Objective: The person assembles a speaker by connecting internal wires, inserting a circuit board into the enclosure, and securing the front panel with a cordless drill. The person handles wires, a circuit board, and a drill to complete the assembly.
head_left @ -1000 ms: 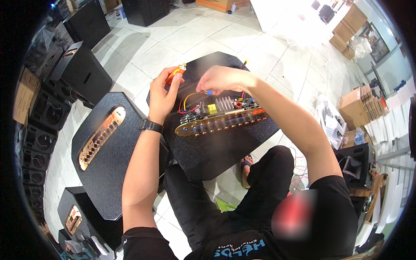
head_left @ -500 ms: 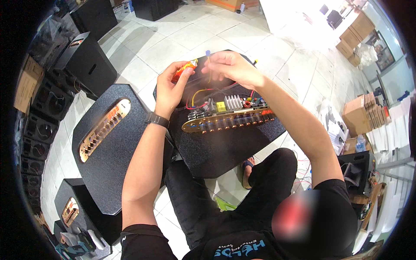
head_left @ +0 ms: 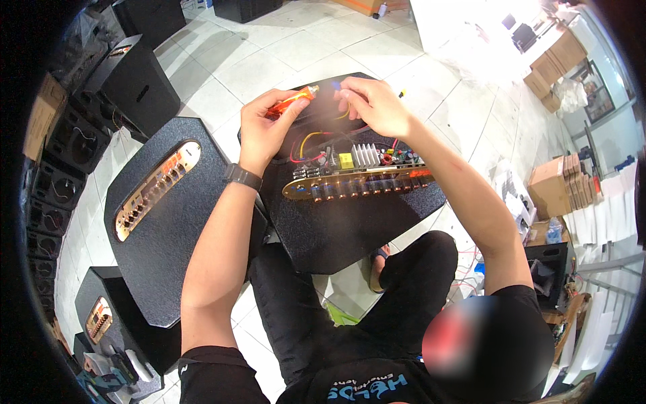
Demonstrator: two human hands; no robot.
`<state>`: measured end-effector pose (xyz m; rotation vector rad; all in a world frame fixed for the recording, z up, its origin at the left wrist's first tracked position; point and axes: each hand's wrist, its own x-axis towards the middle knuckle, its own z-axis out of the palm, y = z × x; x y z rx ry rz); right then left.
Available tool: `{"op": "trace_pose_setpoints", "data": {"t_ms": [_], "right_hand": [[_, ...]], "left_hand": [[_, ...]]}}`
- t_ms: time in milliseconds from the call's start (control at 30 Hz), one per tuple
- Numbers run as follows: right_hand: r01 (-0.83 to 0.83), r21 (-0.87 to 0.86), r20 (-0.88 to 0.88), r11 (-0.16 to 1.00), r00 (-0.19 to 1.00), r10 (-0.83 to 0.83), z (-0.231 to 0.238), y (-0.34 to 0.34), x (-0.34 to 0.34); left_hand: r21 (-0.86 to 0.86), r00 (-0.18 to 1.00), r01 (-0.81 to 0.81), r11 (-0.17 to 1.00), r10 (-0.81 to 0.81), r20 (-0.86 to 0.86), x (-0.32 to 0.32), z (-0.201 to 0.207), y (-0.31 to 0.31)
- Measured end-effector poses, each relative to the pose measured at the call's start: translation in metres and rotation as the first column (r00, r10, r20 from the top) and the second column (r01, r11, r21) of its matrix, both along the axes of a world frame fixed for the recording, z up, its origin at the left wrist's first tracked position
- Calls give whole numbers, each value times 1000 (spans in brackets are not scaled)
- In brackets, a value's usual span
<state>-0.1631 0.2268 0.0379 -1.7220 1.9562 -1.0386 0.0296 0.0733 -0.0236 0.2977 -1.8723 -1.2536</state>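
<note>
My left hand [head_left: 264, 128] grips an orange-and-yellow tube [head_left: 292, 104], its narrow tip pointing up and right. Beside that tip, my right hand [head_left: 377, 106] pinches a small blue piece [head_left: 336, 86], blurred; a yellow strand, perhaps a wire, shows below the fingers. Tube and blue piece are apart. Under both hands lies a black speaker cabinet [head_left: 336, 236]. On it rests a gold amplifier panel [head_left: 296, 190] with a row of knobs, its circuit board carrying a silver heat sink [head_left: 365, 155] and coloured wires [head_left: 302, 143].
Left of me lies another black cabinet [head_left: 195, 222] with a gold knob panel [head_left: 158, 190] fitted. A smaller cabinet [head_left: 145, 316] stands nearer, and more speakers [head_left: 74, 145] line the left wall. Cardboard boxes [head_left: 548, 185] and papers are at right.
My right hand has shifted slightly right with the blue piece, away from the tube. The tube in my left hand has turned, its tip now farther right. The view has shifted slightly.
</note>
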Motion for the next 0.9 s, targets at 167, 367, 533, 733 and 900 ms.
{"op": "trace_pose_setpoints", "data": {"t_ms": [167, 367, 533, 733, 900], "right_hand": [[74, 47, 149, 996, 985, -81, -1, 0, 6], [69, 14, 170, 997, 983, -71, -2, -1, 8], [123, -20, 31, 992, 992, -123, -1, -4, 16], [129, -58, -52, 990, 990, -132, 0, -3, 18], [151, -138, -101, 979, 981, -166, -3, -3, 22]], "left_hand": [[6, 999, 23, 1000, -23, -39, -1, -5, -3], [-15, 999, 33, 999, -33, 3, 1, 4, 4], [-37, 999, 31, 999, -30, 21, 2, 1, 1], [-35, 997, 27, 999, -25, 78, 3, 4, 3], [-2, 994, 48, 999, -48, 95, 5, 7, 4]]}}
